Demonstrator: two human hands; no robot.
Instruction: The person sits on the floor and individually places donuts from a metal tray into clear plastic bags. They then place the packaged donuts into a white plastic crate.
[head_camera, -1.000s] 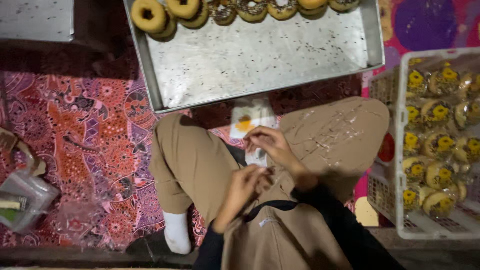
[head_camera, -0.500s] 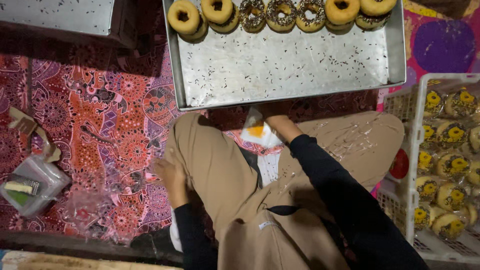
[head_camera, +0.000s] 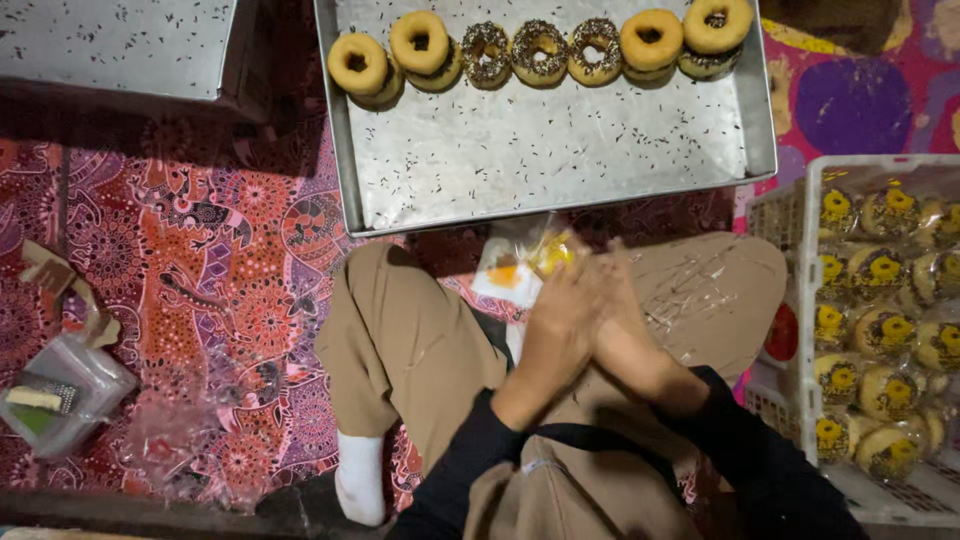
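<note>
While both hands meet over my lap, my fingers (head_camera: 572, 283) are bunched together at the tips around a clear plastic bag (head_camera: 520, 262) with something yellow and orange inside; the blur keeps me from telling exactly which fingertips pinch it, but the bag sits right at them, just below the near edge of the metal tray (head_camera: 545, 160). My left hand (head_camera: 556, 330) lies pressed against my right hand (head_camera: 625, 335), palms close, the wrists crossing down into black sleeves. Under the hands are my crossed legs in tan trousers (head_camera: 415, 345), with a white sock (head_camera: 360, 478) showing at the left knee's end. Beyond the bag, the tray rests on a red patterned mat (head_camera: 190, 260) and is scattered with dark sprinkles; along its far side runs a row of doughnuts (head_camera: 540, 45), some plain golden, some covered in chocolate sprinkles, several stacked in pairs. A second metal tray (head_camera: 115, 45) lies well apart at the upper left. To my right stands a white plastic crate (head_camera: 800, 210) filled with wrapped doughnuts (head_camera: 885, 330) bearing yellow tops. Far to my left on the mat sit a small clear plastic container (head_camera: 65, 395) and, near it, some crumpled clear plastic (head_camera: 170, 440).
</note>
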